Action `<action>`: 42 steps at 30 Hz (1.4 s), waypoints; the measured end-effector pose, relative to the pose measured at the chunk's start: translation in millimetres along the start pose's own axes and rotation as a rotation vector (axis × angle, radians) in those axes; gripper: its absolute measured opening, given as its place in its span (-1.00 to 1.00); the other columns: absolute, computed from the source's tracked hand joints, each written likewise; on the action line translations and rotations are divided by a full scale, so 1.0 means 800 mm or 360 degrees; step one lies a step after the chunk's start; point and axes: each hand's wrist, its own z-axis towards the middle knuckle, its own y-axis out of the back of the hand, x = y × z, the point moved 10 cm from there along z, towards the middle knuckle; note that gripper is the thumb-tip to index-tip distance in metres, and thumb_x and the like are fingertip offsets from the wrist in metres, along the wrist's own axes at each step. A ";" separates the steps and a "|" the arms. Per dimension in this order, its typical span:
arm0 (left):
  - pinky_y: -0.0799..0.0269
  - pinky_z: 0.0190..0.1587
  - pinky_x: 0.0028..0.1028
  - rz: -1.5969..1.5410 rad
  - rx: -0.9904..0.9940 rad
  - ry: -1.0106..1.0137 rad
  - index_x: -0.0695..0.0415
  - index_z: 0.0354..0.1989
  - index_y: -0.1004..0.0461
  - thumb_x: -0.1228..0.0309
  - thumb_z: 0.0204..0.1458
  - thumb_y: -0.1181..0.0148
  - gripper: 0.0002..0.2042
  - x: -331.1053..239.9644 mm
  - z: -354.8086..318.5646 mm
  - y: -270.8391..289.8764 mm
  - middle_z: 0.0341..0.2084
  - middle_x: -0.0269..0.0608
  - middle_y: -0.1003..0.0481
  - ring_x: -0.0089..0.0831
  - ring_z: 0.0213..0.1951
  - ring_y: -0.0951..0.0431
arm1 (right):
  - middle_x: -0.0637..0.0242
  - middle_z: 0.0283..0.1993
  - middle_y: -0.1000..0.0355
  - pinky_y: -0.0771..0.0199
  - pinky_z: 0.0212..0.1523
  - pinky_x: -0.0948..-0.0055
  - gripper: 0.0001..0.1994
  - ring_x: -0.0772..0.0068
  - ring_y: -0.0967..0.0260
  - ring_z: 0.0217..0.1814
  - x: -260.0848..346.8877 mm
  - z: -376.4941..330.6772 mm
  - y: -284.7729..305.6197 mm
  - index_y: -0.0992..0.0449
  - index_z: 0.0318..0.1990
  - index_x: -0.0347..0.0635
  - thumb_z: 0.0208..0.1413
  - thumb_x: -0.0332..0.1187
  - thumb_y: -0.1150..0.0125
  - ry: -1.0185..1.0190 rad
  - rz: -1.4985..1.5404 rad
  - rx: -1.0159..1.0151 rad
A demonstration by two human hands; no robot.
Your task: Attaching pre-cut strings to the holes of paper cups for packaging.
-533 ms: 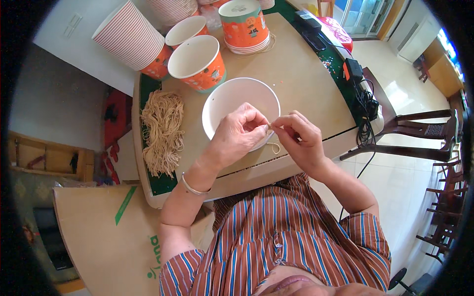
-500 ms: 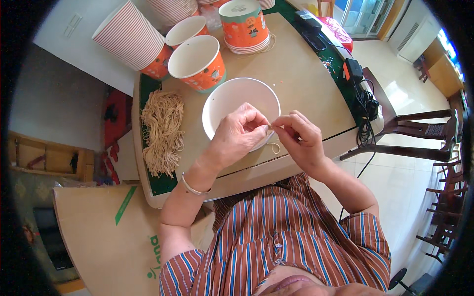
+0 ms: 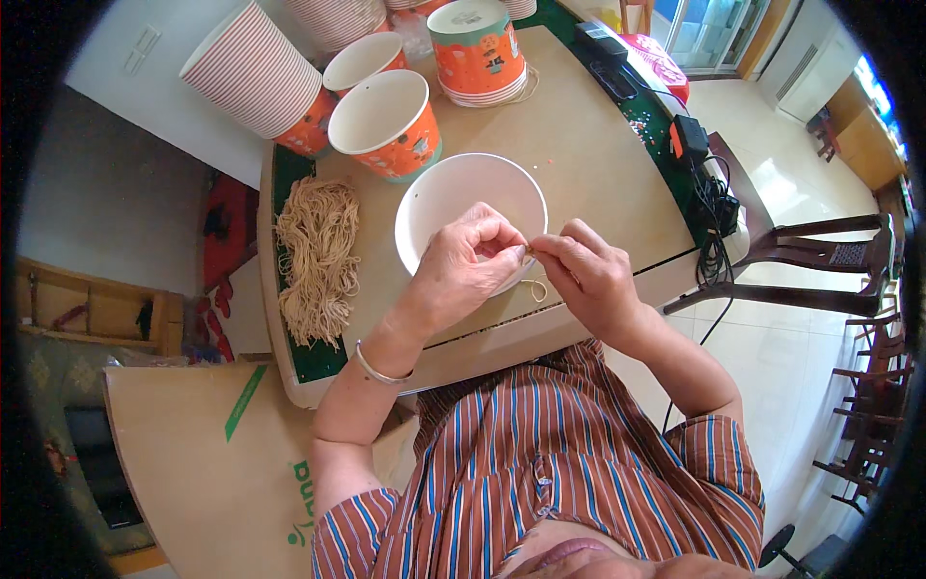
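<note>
Head view, left fingers [image 3: 497,228], right fingers [image 3: 571,253], both pinching tan piece [image 3: 529,250]; bowl [image 3: 432,208] beneath

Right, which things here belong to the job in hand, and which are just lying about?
Apparently the job:
tiny item, too small to identify, pinched by left hand and right hand
white bowl beneath
probably the cream string bundle

Seemingly lying about:
black cables
wooden chair
cardboard
</note>
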 end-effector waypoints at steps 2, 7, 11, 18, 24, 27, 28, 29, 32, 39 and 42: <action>-0.43 -0.07 -0.57 -0.0020 -0.0004 0.0011 0.31 -0.29 -0.55 0.57 0.15 -0.19 -0.94 0.001 0.000 0.000 -0.27 -0.33 -0.42 -0.60 -0.19 -0.47 | 0.21 -0.35 -0.41 -0.51 -0.43 0.26 -0.87 0.12 -0.50 -0.40 -0.002 0.000 0.000 -0.55 -0.17 -0.16 0.12 -0.49 -0.27 -0.0061 0.0021 -0.0026; -0.43 -0.08 -0.57 -0.0020 0.0006 0.0037 0.30 -0.29 -0.55 0.56 0.15 -0.19 -0.94 0.005 0.002 -0.002 -0.27 -0.33 -0.41 -0.61 -0.19 -0.47 | 0.23 -0.36 -0.40 -0.51 -0.44 0.25 -0.86 0.11 -0.49 -0.41 -0.004 0.000 0.003 -0.53 -0.17 -0.15 0.11 -0.49 -0.27 -0.0088 0.0009 0.0012; -0.43 -0.18 -0.54 -0.0062 -0.0045 -0.0020 0.30 -0.31 -0.57 0.49 0.12 -0.25 -0.89 0.007 0.001 0.001 -0.30 -0.30 -0.43 -0.59 -0.30 -0.46 | 0.21 -0.35 -0.40 -0.51 -0.44 0.25 -0.86 0.12 -0.48 -0.42 0.005 0.004 0.004 -0.52 -0.18 -0.15 0.09 -0.51 -0.28 0.0029 0.0025 0.0026; -0.45 -0.16 -0.53 -0.0069 -0.0029 -0.0041 0.31 -0.31 -0.57 0.50 0.12 -0.24 -0.89 0.008 0.002 0.000 -0.30 -0.28 -0.44 -0.58 -0.29 -0.47 | 0.22 -0.35 -0.39 -0.53 -0.44 0.26 -0.87 0.13 -0.48 -0.42 0.002 0.005 0.000 -0.53 -0.19 -0.16 0.10 -0.48 -0.28 0.0032 0.0014 0.0051; -0.45 -0.07 -0.55 0.0016 -0.0015 -0.0092 0.29 -0.30 -0.56 0.56 0.12 -0.23 -0.95 0.000 0.000 -0.002 -0.27 -0.30 -0.45 -0.58 -0.19 -0.49 | 0.24 -0.35 -0.39 -0.55 -0.44 0.28 -0.88 0.18 -0.49 -0.42 0.005 0.005 -0.002 -0.53 -0.18 -0.15 0.12 -0.46 -0.27 0.0097 -0.0071 0.0076; -0.46 -0.08 -0.55 0.0049 -0.0036 -0.0085 0.29 -0.30 -0.57 0.57 0.12 -0.24 -0.95 -0.006 -0.001 -0.001 -0.29 -0.30 -0.46 -0.57 -0.20 -0.49 | 0.27 -0.35 -0.38 -0.55 -0.45 0.31 -0.88 0.23 -0.49 -0.42 0.011 0.005 0.000 -0.54 -0.18 -0.14 0.11 -0.46 -0.28 0.0173 -0.0183 0.0074; -0.46 -0.08 -0.55 0.0049 -0.0036 -0.0086 0.29 -0.30 -0.57 0.57 0.12 -0.24 -0.95 -0.006 -0.001 -0.001 -0.29 -0.30 -0.46 -0.57 -0.20 -0.49 | 0.27 -0.35 -0.38 -0.55 -0.45 0.31 -0.88 0.23 -0.49 -0.42 0.011 0.004 -0.001 -0.54 -0.18 -0.14 0.11 -0.46 -0.28 0.0173 -0.0183 0.0074; -0.46 -0.09 -0.55 0.0054 -0.0041 -0.0084 0.29 -0.31 -0.57 0.57 0.12 -0.24 -0.96 -0.005 -0.001 -0.001 -0.29 -0.30 -0.47 -0.57 -0.20 -0.49 | 0.28 -0.34 -0.37 -0.56 -0.45 0.33 -0.85 0.26 -0.50 -0.42 0.013 0.004 -0.001 -0.54 -0.18 -0.14 0.08 -0.47 -0.29 0.0200 -0.0209 0.0078; -0.46 -0.10 -0.56 0.0030 -0.0045 -0.0068 0.29 -0.31 -0.58 0.58 0.12 -0.24 -0.96 -0.003 0.000 -0.001 -0.30 -0.30 -0.47 -0.58 -0.22 -0.50 | 0.29 -0.32 -0.36 -0.56 -0.46 0.35 -0.81 0.30 -0.50 -0.42 0.018 0.004 -0.002 -0.53 -0.17 -0.13 0.02 -0.48 -0.29 0.0252 -0.0274 0.0099; -0.47 -0.13 -0.56 0.0050 -0.0048 -0.0085 0.29 -0.34 -0.59 0.59 0.09 -0.26 -0.97 -0.003 -0.001 -0.001 -0.32 -0.30 -0.47 -0.58 -0.23 -0.50 | 0.27 -0.37 -0.30 -0.51 -0.53 0.35 -0.82 0.30 -0.47 -0.47 0.027 0.001 -0.015 -0.44 -0.28 -0.19 -0.06 -0.47 -0.27 0.0389 -0.0461 0.0210; -0.48 -0.14 -0.56 0.0055 -0.0033 -0.0070 0.29 -0.34 -0.59 0.60 0.08 -0.26 -0.97 -0.004 -0.002 -0.002 -0.32 -0.30 -0.47 -0.58 -0.24 -0.50 | 0.26 -0.37 -0.30 -0.51 -0.53 0.35 -0.83 0.29 -0.46 -0.48 0.033 0.001 -0.018 -0.42 -0.31 -0.20 -0.07 -0.48 -0.27 0.0443 -0.0505 0.0243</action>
